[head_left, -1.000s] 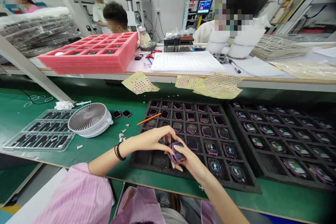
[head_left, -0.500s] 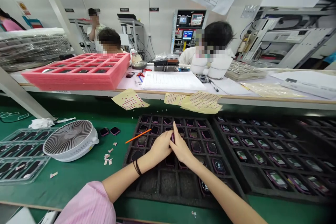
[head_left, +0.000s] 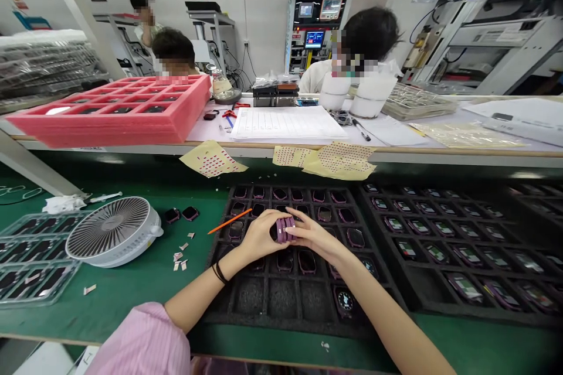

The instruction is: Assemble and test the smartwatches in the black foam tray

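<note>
Between my hands, a few purple watch cases (head_left: 285, 230) stand on edge, pressed face to face in a small stack. My left hand (head_left: 259, 239) curls around the stack from the left, thumb below and fingers above. From the right, the fingers of my right hand (head_left: 315, 235) close on the same stack. Both hands are above a black foam tray (head_left: 281, 322) whose compartments hold purple smartwatches, among them one with a lit dial (head_left: 344, 300) near the front right. An orange stick (head_left: 229, 221) lies across the tray's left edge.
A second black tray (head_left: 424, 293) of watches lies to the right. On the left are a white round fan (head_left: 116, 234), clear plastic trays (head_left: 37, 252), two loose watches (head_left: 190, 213) and paper scraps (head_left: 178, 258). A pink foam tray (head_left: 176, 123) sits on the raised shelf; co-workers sit beyond.
My hands, with fingers together around the case before, have parted slightly, and the stacked purple watch cases now show between them. The camera view has shifted a little.
</note>
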The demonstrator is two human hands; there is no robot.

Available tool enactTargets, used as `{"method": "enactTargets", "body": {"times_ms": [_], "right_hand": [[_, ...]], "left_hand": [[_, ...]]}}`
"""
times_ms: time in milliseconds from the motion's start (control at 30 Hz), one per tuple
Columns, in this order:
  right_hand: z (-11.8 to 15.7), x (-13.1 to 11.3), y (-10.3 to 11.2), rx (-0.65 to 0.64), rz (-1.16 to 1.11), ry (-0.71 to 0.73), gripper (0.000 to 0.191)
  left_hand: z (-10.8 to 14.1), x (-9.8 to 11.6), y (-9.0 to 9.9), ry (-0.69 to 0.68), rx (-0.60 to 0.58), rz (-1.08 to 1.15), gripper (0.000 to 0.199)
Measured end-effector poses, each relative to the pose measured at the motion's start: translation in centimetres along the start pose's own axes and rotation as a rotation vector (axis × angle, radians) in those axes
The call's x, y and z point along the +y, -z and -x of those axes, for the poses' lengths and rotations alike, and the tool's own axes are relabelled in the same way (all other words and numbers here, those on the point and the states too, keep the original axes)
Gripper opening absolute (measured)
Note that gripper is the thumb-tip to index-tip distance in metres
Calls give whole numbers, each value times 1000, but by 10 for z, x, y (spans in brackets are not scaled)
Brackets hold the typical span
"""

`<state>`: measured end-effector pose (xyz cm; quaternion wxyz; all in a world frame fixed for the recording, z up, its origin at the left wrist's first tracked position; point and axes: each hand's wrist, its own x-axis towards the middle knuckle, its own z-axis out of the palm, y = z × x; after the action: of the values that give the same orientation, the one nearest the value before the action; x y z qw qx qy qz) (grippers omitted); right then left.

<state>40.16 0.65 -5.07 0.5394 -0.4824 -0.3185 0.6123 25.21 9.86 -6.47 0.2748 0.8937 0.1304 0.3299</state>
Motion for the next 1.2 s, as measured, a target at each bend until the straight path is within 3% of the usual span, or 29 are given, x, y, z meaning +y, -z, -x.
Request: {"method": "enactTargets", "body": {"times_ms": [100,167,600,733,800,867,1033,1100,1200], "right_hand": [[1,-3,3,-88,-86,-61,44],[0,-2,2,-89,-99,-75,36],[-7,12,-3,27,-101,-64,39],[-10,14,-1,116,-147,12,40],[-13,15,2,199,-214,74,43],[-17,18,6,273,-279,108,43],[-23,28,11,323,-316,118,38],[-24,31,10,324,-311,113,39],[-24,34,8,328,-298,102,42]], "left_hand": [[-1,4,0,-29,-11,49,47],[-1,6,0,-34,-20,68,46],[0,-1,-1,13,-147,147,53],[-2,-3,1,20,-52,132,57],[-4,-7,1,105,49,169,55],[-6,-13,1,300,130,312,52],[-8,-22,-1,871,228,958,46],[-8,-21,0,952,217,1171,38],[-9,-18,1,965,192,1289,29]]}}
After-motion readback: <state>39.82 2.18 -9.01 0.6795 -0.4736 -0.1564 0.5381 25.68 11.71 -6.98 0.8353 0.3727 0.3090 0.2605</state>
